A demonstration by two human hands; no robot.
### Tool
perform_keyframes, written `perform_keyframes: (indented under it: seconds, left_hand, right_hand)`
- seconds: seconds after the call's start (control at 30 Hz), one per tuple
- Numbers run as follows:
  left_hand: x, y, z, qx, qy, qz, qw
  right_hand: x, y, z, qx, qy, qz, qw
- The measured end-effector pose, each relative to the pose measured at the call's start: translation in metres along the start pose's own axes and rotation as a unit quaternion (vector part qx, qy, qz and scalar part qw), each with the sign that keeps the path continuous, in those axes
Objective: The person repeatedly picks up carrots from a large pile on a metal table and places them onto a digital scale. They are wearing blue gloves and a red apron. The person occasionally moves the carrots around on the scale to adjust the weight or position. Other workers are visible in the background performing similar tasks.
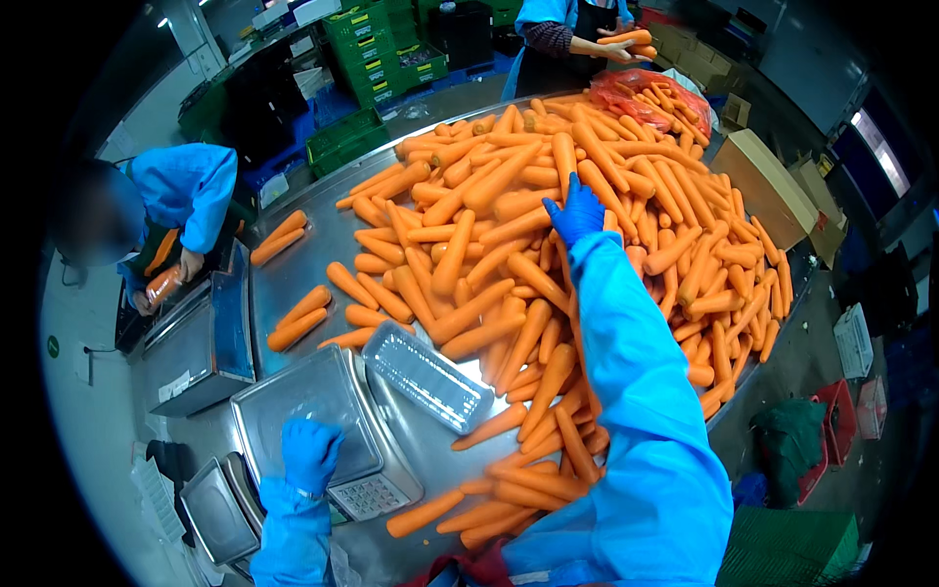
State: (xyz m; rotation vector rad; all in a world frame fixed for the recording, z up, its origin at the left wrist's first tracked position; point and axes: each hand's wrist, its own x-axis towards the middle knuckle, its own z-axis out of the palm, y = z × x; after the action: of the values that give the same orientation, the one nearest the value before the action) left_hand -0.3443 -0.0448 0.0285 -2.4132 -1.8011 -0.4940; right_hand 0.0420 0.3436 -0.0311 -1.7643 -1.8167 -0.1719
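My right hand point(579, 214), in a blue glove, reaches onto a large heap of carrots point(506, 183). Its thumb and fingers are spread around the lower end of one carrot point(563, 155); whether they grip it is hidden. Above the metal platform of a weighing scale point(308, 407) is my gloved left hand point(312, 455), its fingers curled in and nothing visible in them. Between the scale and the heap lies a clear plastic tray point(429, 376), slanted and holding no carrots. Loose carrots point(506, 506) lie near my body, right of the scale's keypad point(370, 499).
Two carrot pairs point(299, 319) point(279, 238) lie left of the heap. A co-worker point(176, 194) handles packed carrots beside a metal machine point(198, 345). Across the table another person point(572, 44) holds carrots near a red bag point(623, 92). A cardboard box point(766, 191) stands right.
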Motion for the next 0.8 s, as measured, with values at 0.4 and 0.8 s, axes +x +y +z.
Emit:
perform_keyframes:
  seconds: [0.4,0.8]
  left_hand:
    - [-0.096,-0.017,0.021,-0.001,-0.144,-0.183,0.972]
    - [-0.087,0.028,-0.044,0.07,-0.013,-0.236,0.969]
  right_hand:
    - [0.021,0.099,0.003,-0.038,-0.074,0.06,0.995]
    - [0.065,0.107,-0.018,0.005,-0.083,-0.001,0.997]
